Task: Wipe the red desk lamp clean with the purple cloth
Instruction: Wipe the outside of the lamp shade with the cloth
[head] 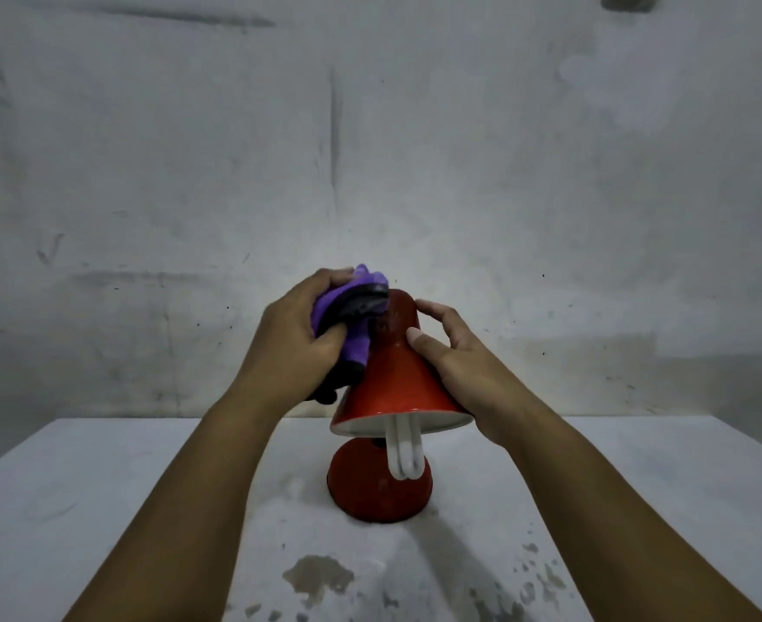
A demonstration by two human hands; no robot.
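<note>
The red desk lamp (392,379) stands in the middle of the white table, its cone shade tilted toward me with a white bulb (404,451) sticking out below and a round red base (379,487) under it. My left hand (298,334) grips the bunched purple cloth (352,316) and holds it against the upper left of the shade, by the dark neck. My right hand (455,361) grips the right side of the shade, thumb on the front and fingers over the top.
The white table (101,509) carries chipped, stained patches near its front edge. A scuffed grey wall (370,150) rises right behind the table.
</note>
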